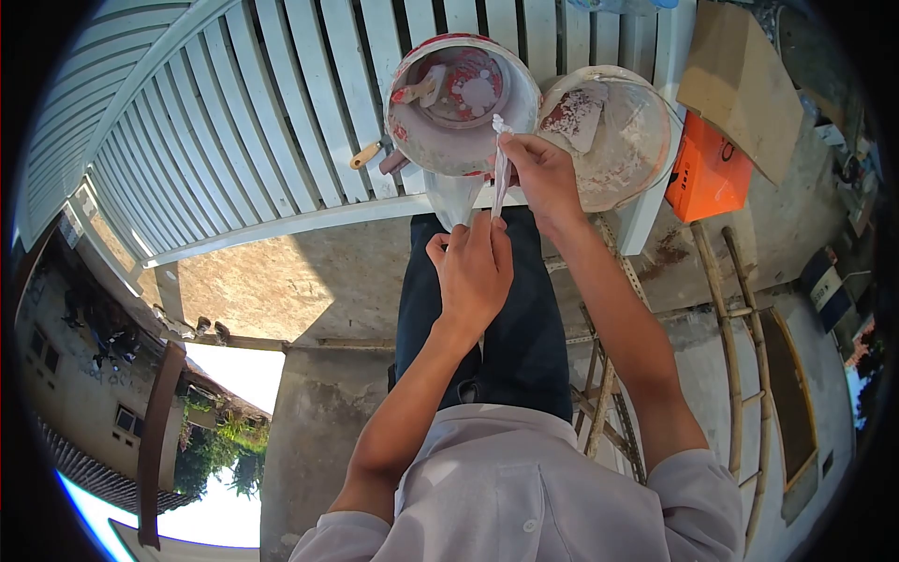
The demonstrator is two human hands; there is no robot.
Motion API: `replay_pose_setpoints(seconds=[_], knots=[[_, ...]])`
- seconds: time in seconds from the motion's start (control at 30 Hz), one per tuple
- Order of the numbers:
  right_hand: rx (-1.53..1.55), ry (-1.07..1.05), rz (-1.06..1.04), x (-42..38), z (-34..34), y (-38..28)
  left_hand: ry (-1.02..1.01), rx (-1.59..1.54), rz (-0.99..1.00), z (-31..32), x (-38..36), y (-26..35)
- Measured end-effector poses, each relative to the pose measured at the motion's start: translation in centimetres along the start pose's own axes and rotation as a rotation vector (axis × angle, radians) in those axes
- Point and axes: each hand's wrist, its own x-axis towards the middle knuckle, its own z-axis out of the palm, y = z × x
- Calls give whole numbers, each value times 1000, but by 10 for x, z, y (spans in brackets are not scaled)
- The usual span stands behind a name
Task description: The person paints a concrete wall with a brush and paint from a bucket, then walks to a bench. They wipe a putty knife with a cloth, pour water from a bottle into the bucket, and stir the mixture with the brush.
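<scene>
A twisted whitish strip, seemingly the gathered neck of a clear plastic bag [454,195], runs between my hands. My right hand [543,178] pinches it near its upper end. Lower down, the closed fingers of my left hand [476,267] grip the plastic. Just beyond them stands a stained round bucket [510,108] with a red rim and white material at its bottom. A scraper-like tool [429,87] with a red-and-tan handle leans inside it. To the right, a second, pale bucket [641,155] is caked with residue and holds a flat whitish piece [581,114].
Both buckets rest on a pale slatted bench [262,103]. A wooden handle [364,156] lies left of the red-rimmed bucket. An orange box [709,173] and a cardboard piece [740,89] are at right, near a bamboo ladder [735,356].
</scene>
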Motion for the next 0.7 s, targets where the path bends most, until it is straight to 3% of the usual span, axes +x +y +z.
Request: replay_pose_setpoints(seconds=[0.17,0.47,0.7], knots=[[-138,29,-187,6,-2,11,11,10,16,-1,1,2],[63,86,-99,-5,2,-2,95,44,38,2,1,1],[24,55,-86,-2,-1,2,90,96,59,1,1,2]])
